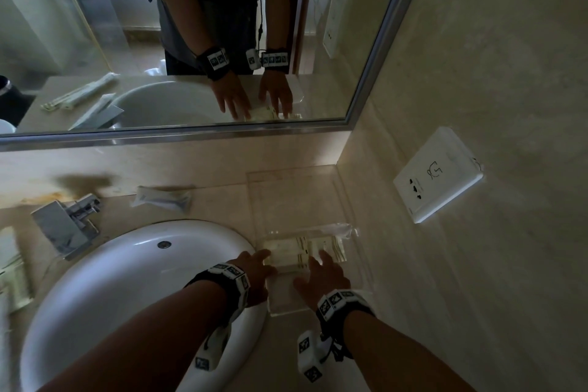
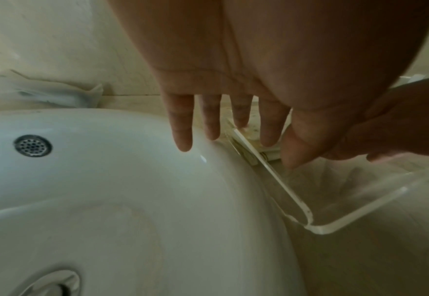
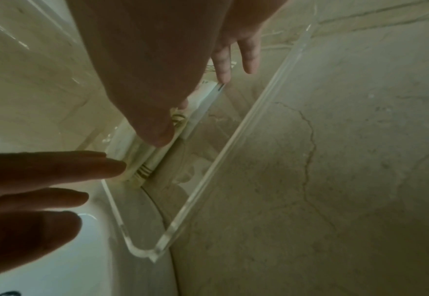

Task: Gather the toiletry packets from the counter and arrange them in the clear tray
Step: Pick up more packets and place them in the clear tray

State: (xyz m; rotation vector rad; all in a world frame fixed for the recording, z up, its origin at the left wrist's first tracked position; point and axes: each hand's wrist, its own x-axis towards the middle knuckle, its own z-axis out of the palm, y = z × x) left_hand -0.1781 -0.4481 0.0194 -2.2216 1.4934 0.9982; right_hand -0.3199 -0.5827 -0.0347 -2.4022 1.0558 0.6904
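A clear tray stands on the counter between the sink and the side wall. Several cream toiletry packets with striped ends lie side by side in its near half. My left hand reaches in from the sink side with straight fingers, and its fingertips touch the left packet. My right hand lies flat with its fingers spread on the right packets, its thumb pressing on them. One more packet lies on the counter behind the sink, and others lie at the far left.
The white sink touches the tray's left wall. A chrome faucet stands at the back left. A wall socket sits on the right wall, and a mirror hangs above the counter.
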